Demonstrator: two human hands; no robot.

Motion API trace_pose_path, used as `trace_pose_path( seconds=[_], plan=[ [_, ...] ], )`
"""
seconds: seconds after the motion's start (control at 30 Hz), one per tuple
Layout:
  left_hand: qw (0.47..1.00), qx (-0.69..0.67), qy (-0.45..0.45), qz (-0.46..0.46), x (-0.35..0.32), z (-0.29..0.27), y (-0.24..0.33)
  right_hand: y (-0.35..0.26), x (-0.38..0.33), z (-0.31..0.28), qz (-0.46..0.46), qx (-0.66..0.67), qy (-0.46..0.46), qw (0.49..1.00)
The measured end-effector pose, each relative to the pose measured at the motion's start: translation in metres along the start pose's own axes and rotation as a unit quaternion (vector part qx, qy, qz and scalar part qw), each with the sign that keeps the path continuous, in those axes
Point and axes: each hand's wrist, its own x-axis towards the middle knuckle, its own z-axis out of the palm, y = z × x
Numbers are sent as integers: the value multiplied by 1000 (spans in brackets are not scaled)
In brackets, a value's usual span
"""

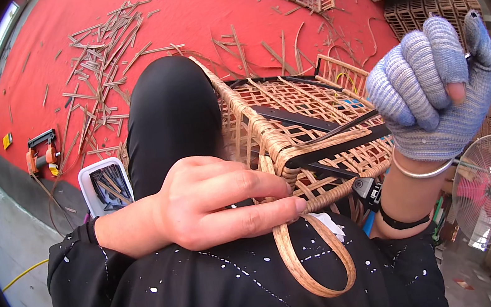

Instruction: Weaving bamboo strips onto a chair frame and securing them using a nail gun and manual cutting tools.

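Note:
A woven rattan-look panel [288, 100] on a black metal frame [333, 150] lies against my lap, its edges wrapped in tan strip. My bare left hand [221, 201] rests at the near wrapped corner, its fingers pinched together over a flat tan strip. Below the fingertips that strip hangs in a loop [348, 271] in front of my black top. My right hand [430, 83], in a grey-blue knitted glove, is raised to the right of the panel with its fingers curled closed. Something small shows between thumb and forefinger, too little to name.
Cut strip pieces [114, 65] litter the red floor cloth [207, 14]. A white tub [89, 194] of strips and an orange-black clamp tool [45, 153] sit at left. Stacked woven panels [425, 2] stand far right, above a wire-guarded fan [490, 188]. A black fitting [365, 188] is beside the panel.

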Motion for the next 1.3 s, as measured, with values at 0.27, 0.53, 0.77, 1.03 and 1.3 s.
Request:
trace_pose_path(
  seconds=[0.27, 0.53, 0.77, 1.03, 1.3],
  plan=[
    [999, -1, 36, -1, -5, 5, -3, 2, 6, -4, 35, 21, 12, 999],
    [999, 0, 39, 6, -6, 1, -3, 17, -24, 33, -63, -134, -21, 989],
    [999, -14, -16, 29, 6, -4, 14, 22, -88, 60, -46, -171, 381, 908],
    [999, -16, 17, 47, 11, 8, 18, 30, -34, 30, -114, -68, 113, 985],
    [999, 36, -2, 29, 20, 6, 31, 26, -39, 30, -79, -61, 114, 988]
  ],
)
